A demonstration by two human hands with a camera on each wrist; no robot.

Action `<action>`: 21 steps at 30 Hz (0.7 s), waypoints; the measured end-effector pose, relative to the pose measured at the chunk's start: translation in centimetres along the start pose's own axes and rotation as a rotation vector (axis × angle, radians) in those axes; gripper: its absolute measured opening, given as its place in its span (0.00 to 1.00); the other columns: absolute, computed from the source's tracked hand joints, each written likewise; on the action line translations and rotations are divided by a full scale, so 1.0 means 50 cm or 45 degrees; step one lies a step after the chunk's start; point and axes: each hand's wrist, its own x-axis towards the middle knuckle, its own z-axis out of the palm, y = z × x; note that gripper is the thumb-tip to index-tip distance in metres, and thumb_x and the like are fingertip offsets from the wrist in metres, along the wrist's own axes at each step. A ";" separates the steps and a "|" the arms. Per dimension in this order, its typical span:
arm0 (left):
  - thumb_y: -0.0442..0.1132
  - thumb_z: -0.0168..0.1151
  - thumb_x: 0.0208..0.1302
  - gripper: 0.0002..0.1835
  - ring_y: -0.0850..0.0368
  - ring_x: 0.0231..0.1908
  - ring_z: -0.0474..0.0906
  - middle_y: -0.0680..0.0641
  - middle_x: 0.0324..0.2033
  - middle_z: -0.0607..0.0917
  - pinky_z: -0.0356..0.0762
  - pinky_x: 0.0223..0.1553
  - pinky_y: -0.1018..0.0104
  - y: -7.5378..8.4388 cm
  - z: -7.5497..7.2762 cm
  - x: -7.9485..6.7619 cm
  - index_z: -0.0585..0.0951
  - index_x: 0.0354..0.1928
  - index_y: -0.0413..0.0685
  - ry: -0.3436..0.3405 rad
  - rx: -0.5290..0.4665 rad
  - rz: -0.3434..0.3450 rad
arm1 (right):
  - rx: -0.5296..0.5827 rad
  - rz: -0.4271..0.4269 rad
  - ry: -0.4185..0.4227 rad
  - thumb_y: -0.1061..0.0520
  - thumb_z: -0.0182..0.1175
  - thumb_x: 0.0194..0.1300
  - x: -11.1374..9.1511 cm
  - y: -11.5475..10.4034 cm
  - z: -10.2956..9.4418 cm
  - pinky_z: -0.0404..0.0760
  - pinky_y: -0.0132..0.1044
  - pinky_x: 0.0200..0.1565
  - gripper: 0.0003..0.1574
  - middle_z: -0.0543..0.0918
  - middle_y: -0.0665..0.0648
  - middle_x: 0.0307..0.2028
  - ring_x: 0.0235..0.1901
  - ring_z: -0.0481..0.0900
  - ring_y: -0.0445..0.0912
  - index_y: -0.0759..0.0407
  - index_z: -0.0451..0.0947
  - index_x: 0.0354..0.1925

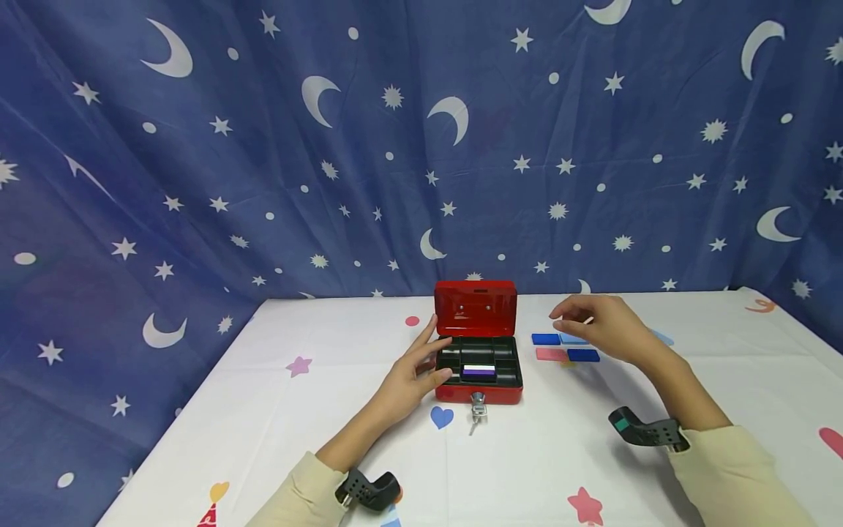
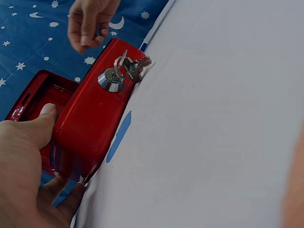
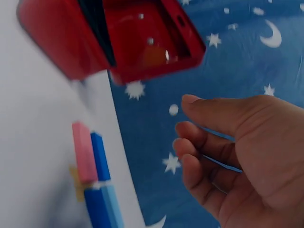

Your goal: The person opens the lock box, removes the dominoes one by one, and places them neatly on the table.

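A red cash box (image 1: 479, 395) stands on the table, its lid (image 1: 476, 307) raised and its black compartment tray (image 1: 477, 350) showing. White and purple strips (image 1: 478, 370) lie in a front middle compartment. My left hand (image 1: 405, 384) rests at the box's left end, fingers spread, thumb by the front corner; in the left wrist view that thumb lies over the rim. Over the blocks to the right hovers my right hand (image 1: 602, 326), fingers loosely bent, nothing visible between thumb and fingers. Below it lie a pink block (image 1: 550, 354), dark blue blocks (image 1: 545, 339) and a light blue block (image 1: 571, 339).
Keys (image 1: 478, 413) hang from the lock at the box's front. A white cloth (image 1: 514, 468) printed with stars and hearts covers the table. Behind it hangs a blue curtain (image 1: 369, 168) with moons and stars.
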 end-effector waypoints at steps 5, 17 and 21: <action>0.31 0.61 0.64 0.29 0.39 0.68 0.55 0.44 0.74 0.47 0.63 0.62 0.43 0.034 -0.004 -0.006 0.67 0.66 0.33 -0.009 -0.012 -0.003 | 0.011 -0.039 0.036 0.57 0.65 0.62 0.005 -0.038 0.008 0.81 0.39 0.35 0.10 0.82 0.50 0.31 0.33 0.79 0.47 0.56 0.83 0.43; 0.31 0.61 0.64 0.29 0.40 0.69 0.55 0.45 0.74 0.47 0.63 0.62 0.45 0.030 -0.004 -0.006 0.67 0.66 0.34 -0.009 -0.011 -0.006 | 0.014 -0.239 0.029 0.60 0.68 0.58 0.009 -0.106 0.054 0.78 0.35 0.31 0.06 0.79 0.43 0.27 0.30 0.74 0.42 0.53 0.85 0.37; 0.31 0.61 0.64 0.29 0.40 0.69 0.54 0.45 0.74 0.47 0.63 0.62 0.44 0.030 -0.003 -0.006 0.67 0.66 0.34 -0.011 -0.014 -0.010 | 0.013 -0.289 -0.006 0.59 0.70 0.56 0.007 -0.123 0.074 0.78 0.34 0.31 0.07 0.78 0.42 0.26 0.29 0.74 0.41 0.52 0.85 0.36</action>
